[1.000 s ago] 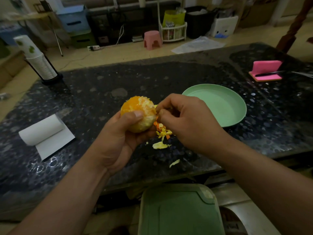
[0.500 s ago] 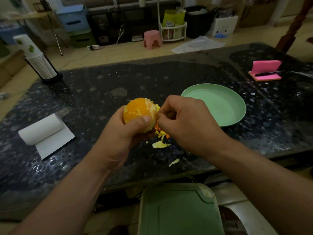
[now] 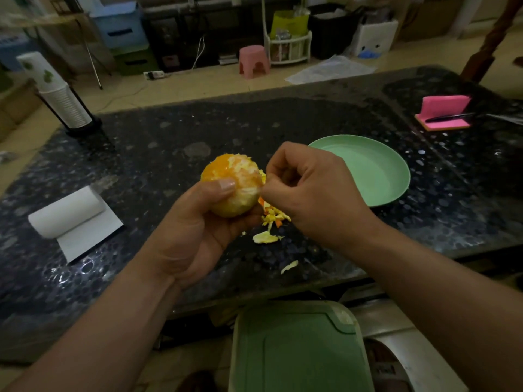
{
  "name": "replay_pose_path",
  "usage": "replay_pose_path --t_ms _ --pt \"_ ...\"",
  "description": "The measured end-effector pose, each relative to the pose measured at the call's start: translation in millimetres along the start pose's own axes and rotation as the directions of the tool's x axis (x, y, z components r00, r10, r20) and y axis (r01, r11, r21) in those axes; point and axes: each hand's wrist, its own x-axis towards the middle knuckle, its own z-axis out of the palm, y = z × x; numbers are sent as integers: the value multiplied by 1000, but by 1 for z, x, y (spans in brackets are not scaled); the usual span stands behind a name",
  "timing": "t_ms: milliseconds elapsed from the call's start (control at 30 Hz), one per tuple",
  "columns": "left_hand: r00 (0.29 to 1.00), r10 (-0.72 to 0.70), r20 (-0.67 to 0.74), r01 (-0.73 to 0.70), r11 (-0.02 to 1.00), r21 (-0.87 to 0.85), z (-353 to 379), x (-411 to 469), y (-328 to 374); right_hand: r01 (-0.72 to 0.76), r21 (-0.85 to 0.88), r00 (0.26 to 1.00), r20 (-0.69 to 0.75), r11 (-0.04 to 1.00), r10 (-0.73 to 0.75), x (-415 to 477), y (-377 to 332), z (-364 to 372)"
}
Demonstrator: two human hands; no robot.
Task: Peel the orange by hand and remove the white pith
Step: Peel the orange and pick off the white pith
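Note:
My left hand (image 3: 198, 230) grips a peeled orange (image 3: 235, 176) above the dark stone table, thumb pressed across its front. White pith still covers much of the fruit's right side, while bare orange flesh shows at the upper left. My right hand (image 3: 308, 190) is right beside the fruit with curled fingers, its fingertips pinching at the pith on the orange's right edge. A small heap of peel and pith scraps (image 3: 273, 217) lies on the table under the hands, with a pale piece (image 3: 266, 238) and another (image 3: 289, 266) closer to me.
A green plate (image 3: 376, 171) sits right of my hands. A paper towel roll (image 3: 66, 213) lies at the left, a stack of paper cups (image 3: 60, 100) at the far left, a pink sponge with a knife (image 3: 444, 114) at the far right. A green lidded bin (image 3: 297, 349) stands below the table's near edge.
My left hand has turned the orange, so more pith now faces me. My right hand has shifted slightly up and still picks at the fruit's right side.

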Motion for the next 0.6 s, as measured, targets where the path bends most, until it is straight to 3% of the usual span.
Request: replay_pose_path --t_ms 267,600 --pt "1000 -5 9 5 998 -69 -3 0 3 8 72 994 104 997 -15 0 -1 -9" --pt "991 129 -44 -121 980 159 -2 1 1 51 -122 997 65 991 -43 -1 0 -5"
